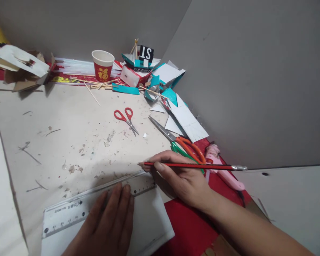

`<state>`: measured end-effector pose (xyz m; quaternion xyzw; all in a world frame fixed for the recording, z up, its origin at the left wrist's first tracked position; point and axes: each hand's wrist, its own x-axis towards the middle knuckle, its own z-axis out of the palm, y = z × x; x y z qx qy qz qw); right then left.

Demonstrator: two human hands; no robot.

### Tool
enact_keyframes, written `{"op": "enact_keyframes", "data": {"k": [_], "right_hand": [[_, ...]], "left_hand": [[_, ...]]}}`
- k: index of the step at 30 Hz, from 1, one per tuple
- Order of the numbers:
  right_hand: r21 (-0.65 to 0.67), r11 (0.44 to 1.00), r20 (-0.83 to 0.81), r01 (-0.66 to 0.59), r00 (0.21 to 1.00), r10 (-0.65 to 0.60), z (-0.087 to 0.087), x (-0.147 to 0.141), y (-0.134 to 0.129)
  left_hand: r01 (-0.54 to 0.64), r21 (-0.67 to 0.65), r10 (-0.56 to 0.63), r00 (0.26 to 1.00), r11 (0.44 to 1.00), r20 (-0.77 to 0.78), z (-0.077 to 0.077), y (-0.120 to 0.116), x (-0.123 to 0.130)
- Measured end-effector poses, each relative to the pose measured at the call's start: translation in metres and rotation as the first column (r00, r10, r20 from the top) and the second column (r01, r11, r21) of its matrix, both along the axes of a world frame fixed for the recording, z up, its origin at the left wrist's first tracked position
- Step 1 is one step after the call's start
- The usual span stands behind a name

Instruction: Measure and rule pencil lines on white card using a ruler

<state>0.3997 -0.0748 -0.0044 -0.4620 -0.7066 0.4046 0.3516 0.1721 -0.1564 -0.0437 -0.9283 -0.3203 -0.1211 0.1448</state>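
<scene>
My left hand lies flat, fingers stretched out, over a clear plastic ruler. Beneath the ruler is a white sheet of card, and the ruler runs along its far edge. A red and black pencil is pinched in my right hand, its sharpened tip pointing left just beyond the ruler's right part. Some fingers of my right hand are hidden under the hand. Scissors with orange and green handles lie just behind my right hand. Farther back are small red-handled scissors.
A red and white paper cup stands at the back near thin wooden sticks. Teal and white card pieces lie along the wall. A pink glue gun rests at right, cut cardboard at back left.
</scene>
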Motion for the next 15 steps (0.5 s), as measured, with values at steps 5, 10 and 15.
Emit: {"op": "enact_keyframes", "data": {"k": [5,10,15], "right_hand": [[0.042,0.999,0.024,0.004,1.000,-0.005,0.0015,0.0012,-0.0016],[0.110,0.990,0.059,-0.090,0.995,0.084,0.0024,0.0005,-0.0023],[0.051,0.988,0.062,-0.147,0.988,0.144,-0.0004,-0.0073,0.0003]], "left_hand": [[-0.007,0.009,0.007,1.000,1.000,-0.020,-0.0014,0.0005,0.0019],[0.011,0.003,-0.011,1.000,1.000,-0.001,-0.0009,0.0021,0.0025],[0.025,0.013,-0.025,1.000,1.000,-0.012,0.0020,0.0055,0.0010]]}}
